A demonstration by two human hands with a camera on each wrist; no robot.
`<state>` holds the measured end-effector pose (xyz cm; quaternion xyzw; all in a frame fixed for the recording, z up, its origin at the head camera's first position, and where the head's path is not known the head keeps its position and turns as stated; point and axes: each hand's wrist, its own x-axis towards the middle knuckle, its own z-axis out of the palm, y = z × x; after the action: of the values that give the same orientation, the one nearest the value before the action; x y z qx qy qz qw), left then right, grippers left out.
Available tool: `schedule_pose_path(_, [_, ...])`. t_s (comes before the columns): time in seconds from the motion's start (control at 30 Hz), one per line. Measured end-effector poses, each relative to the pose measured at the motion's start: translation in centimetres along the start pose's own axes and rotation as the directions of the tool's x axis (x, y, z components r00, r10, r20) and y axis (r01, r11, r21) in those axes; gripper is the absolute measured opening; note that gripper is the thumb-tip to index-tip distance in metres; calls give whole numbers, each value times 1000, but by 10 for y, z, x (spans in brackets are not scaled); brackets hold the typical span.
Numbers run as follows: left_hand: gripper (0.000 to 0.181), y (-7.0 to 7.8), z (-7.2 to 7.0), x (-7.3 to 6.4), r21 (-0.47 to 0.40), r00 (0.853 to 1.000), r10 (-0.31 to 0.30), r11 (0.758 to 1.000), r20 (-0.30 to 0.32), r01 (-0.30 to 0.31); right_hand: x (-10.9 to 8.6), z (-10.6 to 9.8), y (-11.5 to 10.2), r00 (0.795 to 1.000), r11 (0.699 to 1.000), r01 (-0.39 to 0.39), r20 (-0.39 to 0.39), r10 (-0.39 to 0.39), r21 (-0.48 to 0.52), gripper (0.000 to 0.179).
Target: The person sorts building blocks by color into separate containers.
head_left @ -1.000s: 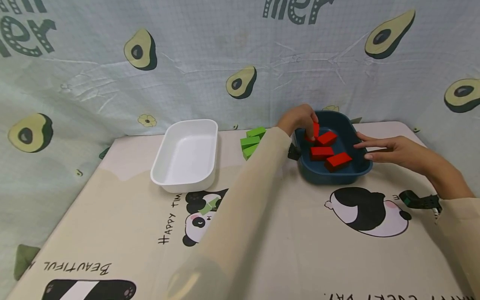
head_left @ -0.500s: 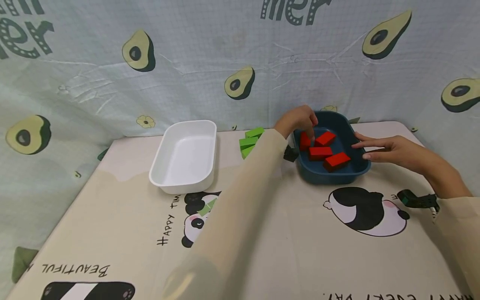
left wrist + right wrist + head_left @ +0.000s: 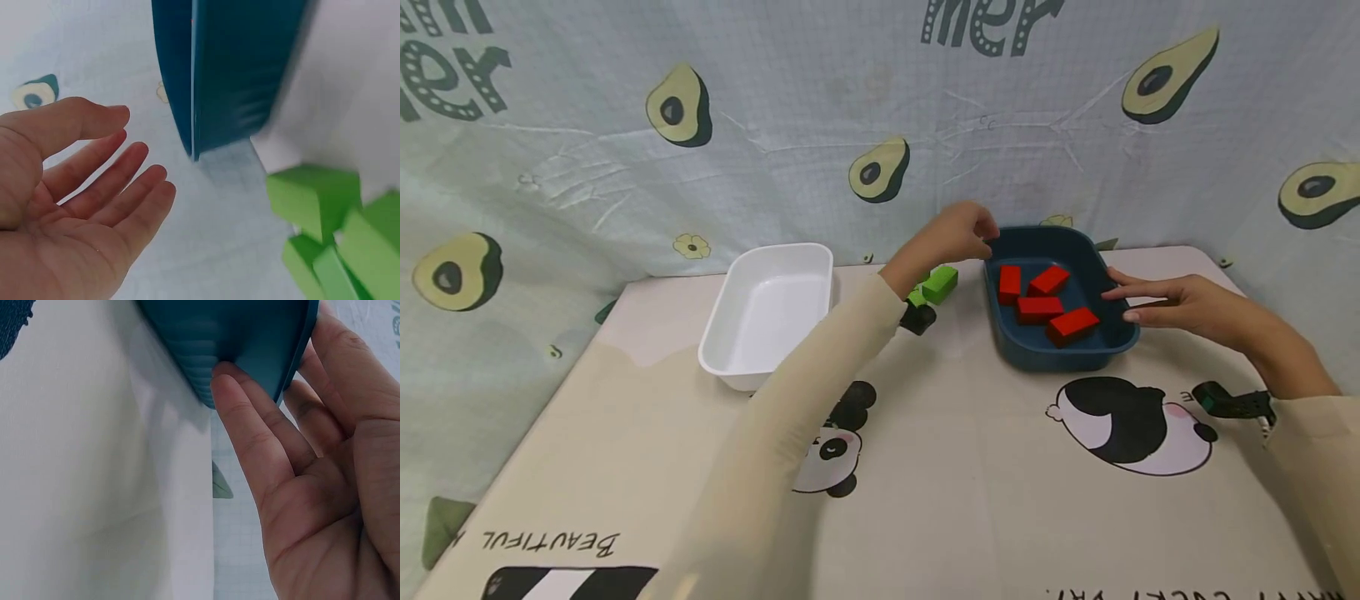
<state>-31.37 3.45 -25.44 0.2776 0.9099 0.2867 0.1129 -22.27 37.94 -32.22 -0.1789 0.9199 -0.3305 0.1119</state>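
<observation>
My left hand hangs in the air just left of the blue tub, its palm bare and its fingers loosely bent in the left wrist view. Below it are several green blocks, partly hidden by the wrist and sleeve in the head view; they show at the lower right of the left wrist view. Several red blocks lie inside the tub. My right hand rests its extended fingers against the tub's right side, with fingertips on the outer wall in the right wrist view.
An upright white tub stands on the left of the table, with my left sleeve crossing near its front corner. Behind the table hangs a cloth printed with avocados. Small dark wrist cameras sit by both cuffs.
My left hand let go of a red block inside the blue tub, then rose out and moved left over the green blocks. My right hand stayed at the tub's right side.
</observation>
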Motion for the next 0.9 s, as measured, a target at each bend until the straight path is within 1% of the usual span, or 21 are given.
schedule_pose_path(0.13, [33, -9, -8, -26, 17, 999, 45, 999, -1, -45, 0, 0, 1, 1000, 1000, 6, -5, -6, -5, 42])
schedule_pose_path(0.27, [33, -19, -11, -48, -8, 998, 71, 997, 0, -71, 0, 1, 1, 1000, 1000, 6, -9, -6, -3, 42])
schedule_pose_path(0.43, [32, -26, -12, -70, -24, 998, 69, 997, -4, -69, 0, 1, 1, 1000, 1000, -2, -8, 2, 0, 43])
schedule_pose_path(0.57, [31, -30, -11, -88, -33, 997, 73, 997, -12, -73, -1, 4, 0, 1000, 1000, 20, -9, -20, 14, 43])
schedule_pose_path(0.67, [31, -33, -10, -105, -34, 996, 82, 996, -31, -83, 0, 6, -2, 999, 999, 45, -6, -45, 24, 43])
schedule_pose_path(0.8, [29, -35, -9, -125, -73, 993, 94, 992, -66, -98, -1, 6, -3, 998, 998, 56, -8, -56, 18, 43])
schedule_pose_path(0.9, [28, -36, -9, -139, -102, 991, 103, 989, -80, -111, -2, 6, -2, 998, 998, 57, -17, -57, 10, 43])
